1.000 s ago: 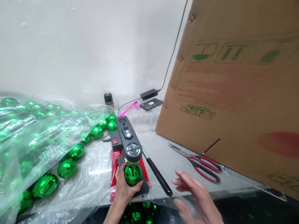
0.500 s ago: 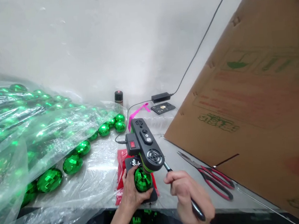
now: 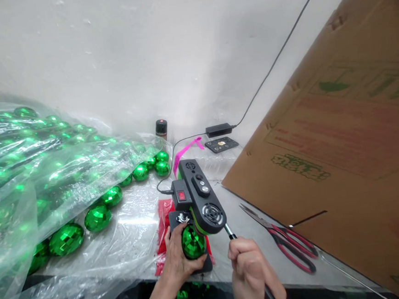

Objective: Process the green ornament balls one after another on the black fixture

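Observation:
My left hand (image 3: 176, 255) curls round a shiny green faceted bauble (image 3: 193, 243), fingers and thumb on its sides. The bauble sits over the black base plate (image 3: 206, 265) of a small black bench machine (image 3: 203, 193), under the front end of its head. My right hand (image 3: 252, 265) is closed round the black-gripped lever (image 3: 270, 296) that sticks out from the machine's right side. A box with a red switch (image 3: 181, 195) is fixed to the machine's left. Red plastic (image 3: 161, 235) lies beneath the base.
Many green baubles (image 3: 66, 239) lie at left under clear plastic sheeting (image 3: 60, 179). Red-and-black scissors (image 3: 290, 243) lie right of the machine, beside a large cardboard box (image 3: 324, 149). Behind are a power adapter (image 3: 218, 129), a dark phone-like slab (image 3: 221, 144), pink ribbon (image 3: 187, 149) and a dark-capped container (image 3: 161, 128).
My right hand and the lever have come slightly down and toward me. The left hand keeps its hold on the bauble. The whole view has shifted a little.

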Demonstrator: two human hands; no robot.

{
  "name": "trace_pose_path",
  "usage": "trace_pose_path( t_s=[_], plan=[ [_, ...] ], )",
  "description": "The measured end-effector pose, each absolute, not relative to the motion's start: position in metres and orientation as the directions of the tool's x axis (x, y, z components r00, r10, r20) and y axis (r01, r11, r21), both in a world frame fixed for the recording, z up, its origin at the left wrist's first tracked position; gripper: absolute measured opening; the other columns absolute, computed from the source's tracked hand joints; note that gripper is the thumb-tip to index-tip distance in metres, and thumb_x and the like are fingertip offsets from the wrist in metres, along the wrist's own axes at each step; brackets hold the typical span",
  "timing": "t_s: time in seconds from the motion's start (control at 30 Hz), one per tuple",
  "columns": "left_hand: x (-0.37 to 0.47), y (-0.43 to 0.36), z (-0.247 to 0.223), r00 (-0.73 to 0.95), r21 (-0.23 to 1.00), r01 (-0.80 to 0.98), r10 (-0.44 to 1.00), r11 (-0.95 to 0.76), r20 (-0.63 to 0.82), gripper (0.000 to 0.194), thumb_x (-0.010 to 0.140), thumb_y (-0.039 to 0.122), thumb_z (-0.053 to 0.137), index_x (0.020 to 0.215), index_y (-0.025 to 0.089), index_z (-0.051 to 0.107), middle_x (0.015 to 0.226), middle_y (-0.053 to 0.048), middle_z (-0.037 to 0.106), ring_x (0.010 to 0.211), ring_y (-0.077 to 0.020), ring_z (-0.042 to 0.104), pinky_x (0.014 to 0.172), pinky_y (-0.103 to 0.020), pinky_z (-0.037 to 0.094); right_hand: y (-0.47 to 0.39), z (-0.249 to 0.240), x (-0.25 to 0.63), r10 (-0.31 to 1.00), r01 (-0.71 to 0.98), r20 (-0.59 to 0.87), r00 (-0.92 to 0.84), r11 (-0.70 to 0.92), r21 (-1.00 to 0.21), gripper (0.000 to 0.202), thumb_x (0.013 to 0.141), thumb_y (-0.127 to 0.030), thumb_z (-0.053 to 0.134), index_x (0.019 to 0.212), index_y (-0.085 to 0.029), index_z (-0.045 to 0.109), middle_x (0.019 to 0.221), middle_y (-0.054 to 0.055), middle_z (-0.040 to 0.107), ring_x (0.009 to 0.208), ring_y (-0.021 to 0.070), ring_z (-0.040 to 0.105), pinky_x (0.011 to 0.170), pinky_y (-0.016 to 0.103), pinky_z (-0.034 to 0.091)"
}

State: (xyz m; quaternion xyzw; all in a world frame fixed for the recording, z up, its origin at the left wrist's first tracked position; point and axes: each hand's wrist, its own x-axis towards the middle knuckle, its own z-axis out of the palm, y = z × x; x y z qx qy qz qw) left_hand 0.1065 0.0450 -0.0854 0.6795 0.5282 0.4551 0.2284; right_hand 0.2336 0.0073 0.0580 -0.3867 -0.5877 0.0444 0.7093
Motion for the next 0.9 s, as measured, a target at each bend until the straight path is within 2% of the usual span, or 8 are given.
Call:
trace_pose_path(
  t_s=[0.37,0.77,0.9],
  plan=[
    [0.1064,0.0452,-0.0812,0.027,0.794,0.513,0.930,-0.328,0.367,0.085,0.059,0.020,0.089,0.141,0.020,0.064,0.133,-0.015,0.080,0.128,-0.0454,0.076,0.123,-0.082,0.048,0.0097,0.0673,0.2272,0.476,0.417,0.805,0.356,0.690,-0.592,0.040,0.108,-0.012,0.047,0.069,-0.021,0.048,0.068,-0.002,0.057,0.054,0.0114,0.053,0.050,0.028,0.038],
    [0.1052,0.0451,-0.0841,0.028,0.799,0.520,0.941,-0.303,0.338,0.086,0.059,0.022,0.089,0.141,0.021,0.063,0.135,-0.014,0.080,0.130,-0.0441,0.075,0.126,-0.079,0.045,0.0061,0.0642,0.2261,0.489,0.412,0.802,0.342,0.690,-0.596,0.043,0.115,-0.018,0.044,0.073,-0.021,0.052,0.072,-0.002,0.057,0.063,0.0102,0.055,0.057,0.024,0.042],
    [0.1047,0.0455,-0.0865,0.020,0.792,0.530,0.938,-0.303,0.346,0.086,0.058,0.024,0.090,0.140,0.021,0.064,0.135,-0.014,0.080,0.129,-0.0440,0.075,0.124,-0.075,0.050,0.0043,0.0632,0.2263,0.513,0.400,0.780,0.359,0.670,-0.625,0.041,0.114,-0.018,0.045,0.074,-0.022,0.051,0.072,-0.001,0.057,0.062,0.0107,0.055,0.055,0.025,0.042]
  ],
)
